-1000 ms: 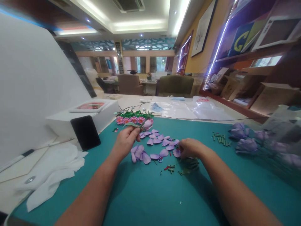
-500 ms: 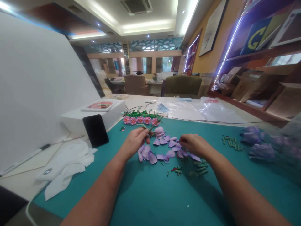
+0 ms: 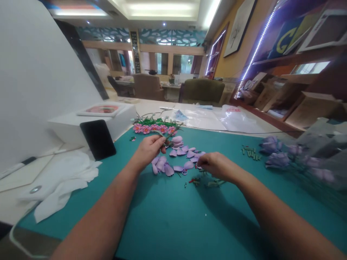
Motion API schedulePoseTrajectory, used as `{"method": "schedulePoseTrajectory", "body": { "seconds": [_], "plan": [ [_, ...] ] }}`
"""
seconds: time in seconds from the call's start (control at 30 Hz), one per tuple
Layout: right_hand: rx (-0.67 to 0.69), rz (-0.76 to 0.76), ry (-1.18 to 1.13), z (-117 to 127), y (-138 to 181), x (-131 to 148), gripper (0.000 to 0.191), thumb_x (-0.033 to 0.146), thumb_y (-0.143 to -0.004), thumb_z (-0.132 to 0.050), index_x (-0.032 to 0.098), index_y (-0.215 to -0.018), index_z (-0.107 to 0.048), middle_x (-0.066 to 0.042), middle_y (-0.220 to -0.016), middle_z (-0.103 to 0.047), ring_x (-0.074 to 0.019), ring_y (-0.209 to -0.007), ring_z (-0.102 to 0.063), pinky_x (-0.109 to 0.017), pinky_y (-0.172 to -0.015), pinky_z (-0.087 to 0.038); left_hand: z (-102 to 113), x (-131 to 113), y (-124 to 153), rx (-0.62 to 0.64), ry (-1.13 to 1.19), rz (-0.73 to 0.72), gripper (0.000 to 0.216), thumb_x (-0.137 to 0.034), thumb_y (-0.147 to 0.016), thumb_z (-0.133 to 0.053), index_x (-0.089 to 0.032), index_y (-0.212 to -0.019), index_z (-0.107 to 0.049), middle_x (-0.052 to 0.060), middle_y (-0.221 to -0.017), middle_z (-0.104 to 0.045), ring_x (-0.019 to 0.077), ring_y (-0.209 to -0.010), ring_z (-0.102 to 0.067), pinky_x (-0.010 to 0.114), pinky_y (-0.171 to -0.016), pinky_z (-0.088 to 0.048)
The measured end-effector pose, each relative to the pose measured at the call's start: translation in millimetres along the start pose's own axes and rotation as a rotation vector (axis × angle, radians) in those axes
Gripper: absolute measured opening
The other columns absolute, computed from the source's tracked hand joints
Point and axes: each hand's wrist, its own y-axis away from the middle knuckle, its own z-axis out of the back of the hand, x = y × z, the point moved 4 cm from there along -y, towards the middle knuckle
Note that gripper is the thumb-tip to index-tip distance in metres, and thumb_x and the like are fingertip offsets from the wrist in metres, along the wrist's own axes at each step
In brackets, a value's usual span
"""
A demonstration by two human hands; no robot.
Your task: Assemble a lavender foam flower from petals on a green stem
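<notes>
My left hand (image 3: 148, 148) is closed in a pinch on a thin green flower stem (image 3: 170, 136) whose tip carries a pale purple bud, held just above the teal mat (image 3: 173, 216). My right hand (image 3: 215, 166) lies knuckles up with its fingertips pinched at the right end of a scatter of loose purple petals (image 3: 173, 159); what they grip is too small to name. Several small green and red pieces (image 3: 202, 181) lie on the mat just below that hand.
A row of pink flowers with green leaves (image 3: 153, 127) lies at the mat's far edge. A black phone (image 3: 97, 139) leans on a white box (image 3: 81, 124), white cloth (image 3: 63, 187) left of it. Finished purple flowers (image 3: 282, 157) and green sticks (image 3: 251, 151) sit right.
Both hands have stayed over the petals. My right hand slid slightly left among them and pinched. The camera view shifted a little.
</notes>
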Motion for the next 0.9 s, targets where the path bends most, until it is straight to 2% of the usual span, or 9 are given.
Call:
{"method": "schedulePoseTrajectory", "body": {
  "seconds": [0.13, 0.3, 0.47, 0.73, 0.9],
  "plan": [
    [-0.007, -0.024, 0.023, -13, 10, -10, 0.026, 0.016, -0.082, -0.048, 0.023, -0.091, -0.072, -0.003, -0.095, -0.072, -0.0171, -0.086, -0.063, -0.022, -0.068, -0.038, -1, -2, 0, -0.002, 0.004, -0.005, 0.035, -0.044, -0.083, -0.048, -0.014, -0.076, -0.063, 0.0, -0.058, -0.058, 0.0082, -0.044, -0.037, 0.021, -0.044, -0.028],
    [-0.059, -0.231, 0.103, -15, 19, -50, 0.028, 0.021, -0.085, -0.046, 0.026, -0.097, -0.071, -0.005, -0.098, -0.072, -0.0204, -0.088, -0.063, -0.025, -0.064, -0.036, -3, 1, -2, 0.026, -0.005, 0.001, 0.034, -0.045, -0.08, -0.049, -0.014, -0.074, -0.062, 0.001, -0.059, -0.059, 0.0087, -0.044, -0.037, 0.022, -0.044, -0.028],
    [-0.073, -0.286, 0.117, -16, 29, -74, 0.027, 0.021, -0.082, -0.048, 0.025, -0.094, -0.072, -0.004, -0.095, -0.073, -0.0191, -0.083, -0.063, -0.025, -0.064, -0.036, -4, 2, -2, 0.046, 0.005, 0.009, 0.035, -0.046, -0.079, -0.05, -0.013, -0.076, -0.063, 0.002, -0.061, -0.06, 0.0089, -0.044, -0.037, 0.022, -0.043, -0.029],
    [-0.052, -0.313, 0.133, -20, 30, -76, 0.023, 0.021, -0.08, -0.051, 0.024, -0.09, -0.072, -0.004, -0.089, -0.072, -0.0181, -0.079, -0.062, -0.023, -0.059, -0.033, -5, 5, -5, 0.063, 0.014, 0.021, 0.034, -0.046, -0.078, -0.051, -0.014, -0.072, -0.062, 0.001, -0.058, -0.06, 0.0085, -0.043, -0.038, 0.021, -0.043, -0.029],
    [-0.025, -0.191, 0.126, -26, 26, -62, 0.018, 0.02, -0.081, -0.053, 0.022, -0.085, -0.07, -0.001, -0.091, -0.07, -0.0138, -0.079, -0.06, -0.021, -0.063, -0.034, -5, 5, -4, 0.065, 0.028, 0.016, 0.034, -0.045, -0.078, -0.051, -0.014, -0.073, -0.063, 0.001, -0.058, -0.059, 0.0081, -0.043, -0.038, 0.021, -0.043, -0.03]
  ]
}}
